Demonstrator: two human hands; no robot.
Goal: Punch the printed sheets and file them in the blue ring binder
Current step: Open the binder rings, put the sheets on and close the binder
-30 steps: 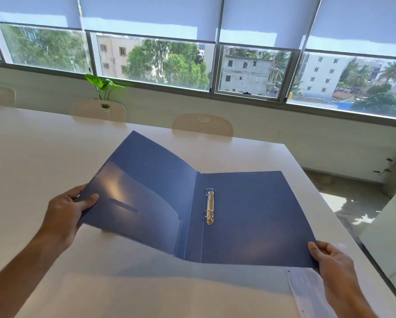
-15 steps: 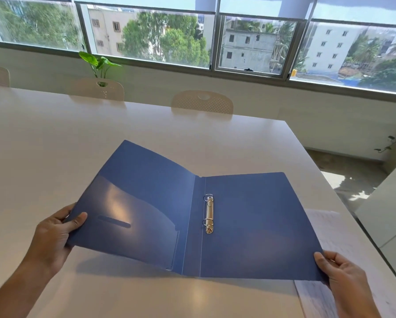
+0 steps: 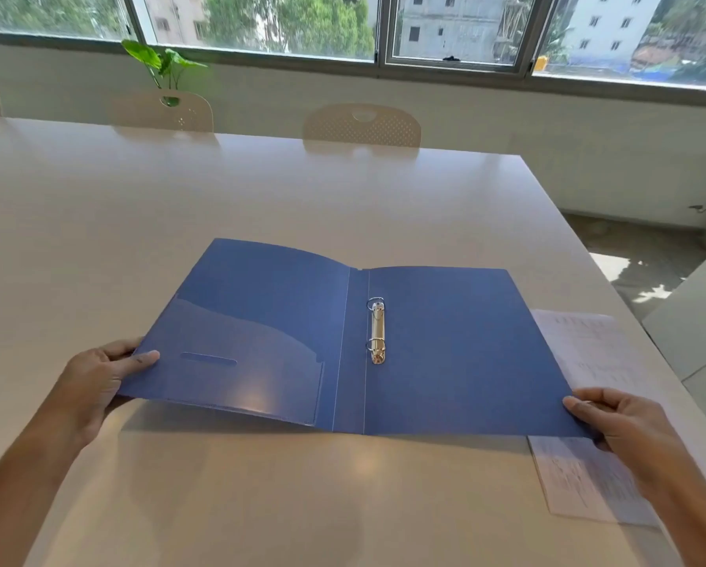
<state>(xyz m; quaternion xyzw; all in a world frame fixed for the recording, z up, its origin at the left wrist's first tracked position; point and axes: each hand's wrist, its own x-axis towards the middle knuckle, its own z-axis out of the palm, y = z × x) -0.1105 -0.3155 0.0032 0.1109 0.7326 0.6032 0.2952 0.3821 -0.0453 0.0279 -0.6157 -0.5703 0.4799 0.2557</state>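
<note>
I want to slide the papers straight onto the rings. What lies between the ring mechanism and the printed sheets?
In the head view, only the binder's bare blue right cover lies between the ring mechanism and the printed sheets; its right edge overlaps them.

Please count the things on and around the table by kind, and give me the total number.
Blue ring binder, lying open: 1
Stacks of printed sheets, partly under the binder: 1
Hands, left hand and right hand, each gripping a binder corner: 2
Chairs behind the table, one only partly in view: 3
Green plants: 1
Total: 8
</note>
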